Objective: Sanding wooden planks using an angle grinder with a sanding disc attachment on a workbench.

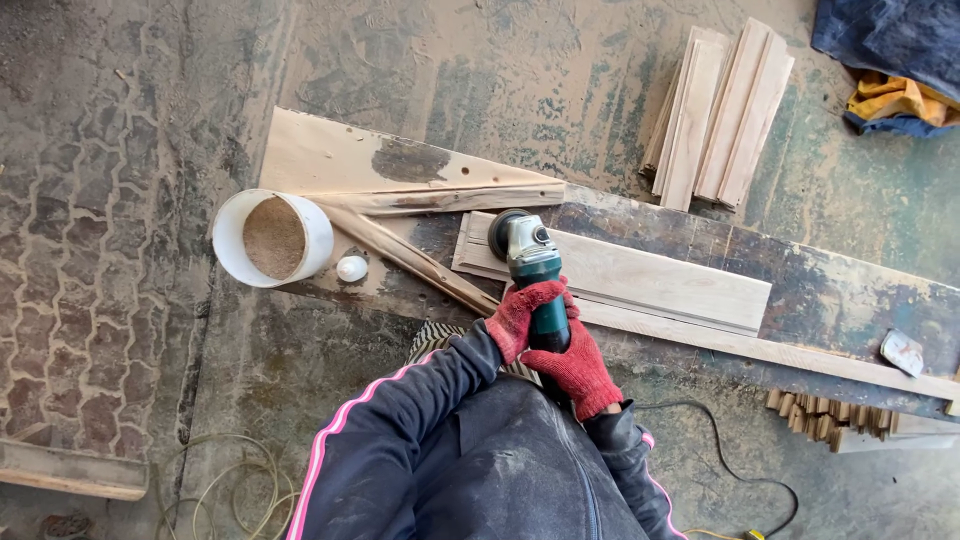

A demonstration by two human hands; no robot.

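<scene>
While wrapped tight round the green-bodied angle grinder [532,262], left hand [520,315] and right hand [580,370] in red gloves — disc resting on pale wooden plank [640,278]. Likely kickback near plank's end; trailing black cord [720,450] could snag — white sawdust-filled bucket [272,238] close by.

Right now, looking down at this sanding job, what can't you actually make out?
Head view only:
- Sanding disc face under the green grinder: turned down onto the pale board.
- Grinder's rear body: covered by left hand and right hand.
- Cable end: cut off at bottom edge.
- Small white thing by the bucket: too small.
</scene>
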